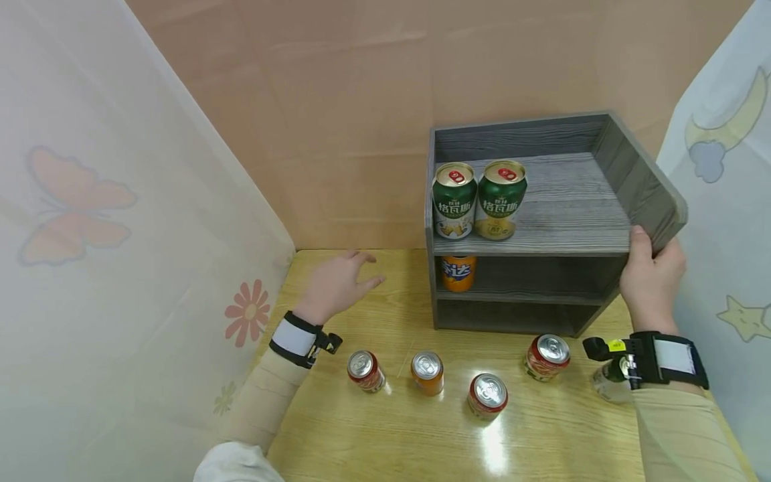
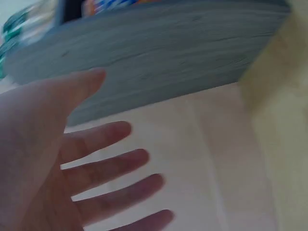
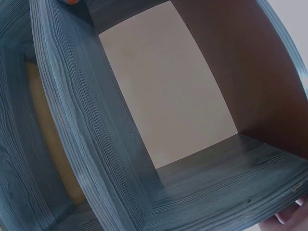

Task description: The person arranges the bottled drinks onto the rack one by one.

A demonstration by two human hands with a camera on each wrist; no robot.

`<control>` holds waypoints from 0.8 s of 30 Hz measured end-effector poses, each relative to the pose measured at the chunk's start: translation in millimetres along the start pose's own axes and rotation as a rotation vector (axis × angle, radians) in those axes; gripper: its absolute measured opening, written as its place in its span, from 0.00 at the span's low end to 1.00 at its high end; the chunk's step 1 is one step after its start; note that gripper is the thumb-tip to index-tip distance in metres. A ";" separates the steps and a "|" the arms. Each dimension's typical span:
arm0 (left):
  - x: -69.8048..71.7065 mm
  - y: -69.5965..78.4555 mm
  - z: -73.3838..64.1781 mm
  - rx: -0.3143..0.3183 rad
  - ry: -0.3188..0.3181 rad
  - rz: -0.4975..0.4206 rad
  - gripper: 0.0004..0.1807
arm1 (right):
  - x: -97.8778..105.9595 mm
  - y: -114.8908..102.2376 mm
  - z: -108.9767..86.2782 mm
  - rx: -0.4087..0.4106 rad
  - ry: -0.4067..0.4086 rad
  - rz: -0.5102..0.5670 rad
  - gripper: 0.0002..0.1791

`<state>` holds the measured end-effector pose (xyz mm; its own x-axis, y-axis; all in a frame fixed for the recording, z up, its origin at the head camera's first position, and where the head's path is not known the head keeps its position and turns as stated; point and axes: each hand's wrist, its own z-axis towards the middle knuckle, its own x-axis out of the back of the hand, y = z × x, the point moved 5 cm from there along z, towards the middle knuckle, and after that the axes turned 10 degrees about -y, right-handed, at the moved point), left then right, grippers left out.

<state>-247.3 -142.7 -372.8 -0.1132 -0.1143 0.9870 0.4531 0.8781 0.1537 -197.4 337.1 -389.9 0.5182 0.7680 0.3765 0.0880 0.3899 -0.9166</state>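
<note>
A grey wooden shelf (image 1: 578,194) stands at the back right of the table. My right hand (image 1: 653,278) grips its right side panel, the thumb at the front edge and the fingers on the outer side. In the right wrist view, fingertips (image 3: 288,214) show at that panel's outer face. Left of the shelf and apart from it, my left hand (image 1: 337,284) reaches over the table with spread fingers and holds nothing. Two green-and-white cans (image 1: 454,201) stand side by side at the left of the top level. An orange can (image 1: 459,274) sits below them on the middle level.
On the table (image 1: 361,442) in front stand a red can (image 1: 365,371), an orange can (image 1: 427,373), another red can (image 1: 488,396) and a third red can (image 1: 547,358). A whitish can (image 1: 611,383) is partly behind my right wrist. Cloth walls (image 1: 150,221) rise on both sides.
</note>
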 end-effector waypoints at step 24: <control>-128.6 10.5 -50.8 0.014 -0.650 -0.105 0.35 | -0.3 0.6 0.2 0.005 -0.009 0.007 0.14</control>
<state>-183.1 -142.3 -495.6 -0.6689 0.1004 0.7365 0.3999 0.8838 0.2428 -197.7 337.2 -390.5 0.5113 0.7749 0.3716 0.0800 0.3876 -0.9184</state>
